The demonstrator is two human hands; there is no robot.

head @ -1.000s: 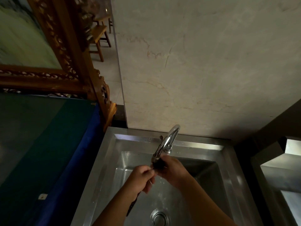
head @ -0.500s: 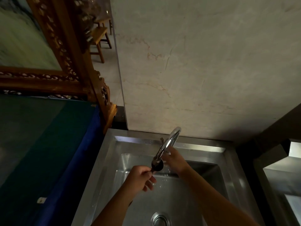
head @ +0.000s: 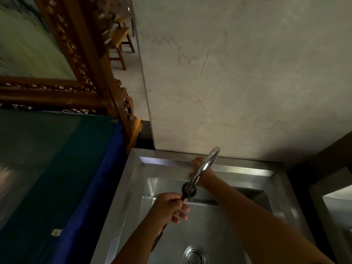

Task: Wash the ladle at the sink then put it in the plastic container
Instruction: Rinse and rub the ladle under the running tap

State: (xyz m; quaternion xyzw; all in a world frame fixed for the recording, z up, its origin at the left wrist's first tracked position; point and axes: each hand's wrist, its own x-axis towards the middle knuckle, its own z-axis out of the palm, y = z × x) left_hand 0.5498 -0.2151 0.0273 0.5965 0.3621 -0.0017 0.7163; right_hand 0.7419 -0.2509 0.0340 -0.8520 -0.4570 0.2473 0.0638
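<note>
My left hand (head: 168,207) is closed around the handle of a small dark ladle (head: 185,191), whose bowl sits right under the spout of the curved chrome tap (head: 204,166). The handle's lower end (head: 158,239) sticks out below my wrist. My right hand (head: 198,166) reaches to the back of the steel sink (head: 122,197), behind the tap at its base, partly hidden by the spout. Whether it grips the tap lever I cannot tell. No plastic container is in view.
The sink drain (head: 194,255) lies at the bottom centre. A blue and green cloth-covered surface (head: 57,178) borders the sink on the left, with a carved wooden frame (head: 99,73) above it. A marble wall (head: 238,82) rises behind. Another steel unit (head: 331,202) stands at the right.
My right hand left the ladle's bowl and moved back to the base of the tap. My left hand kept the ladle under the spout.
</note>
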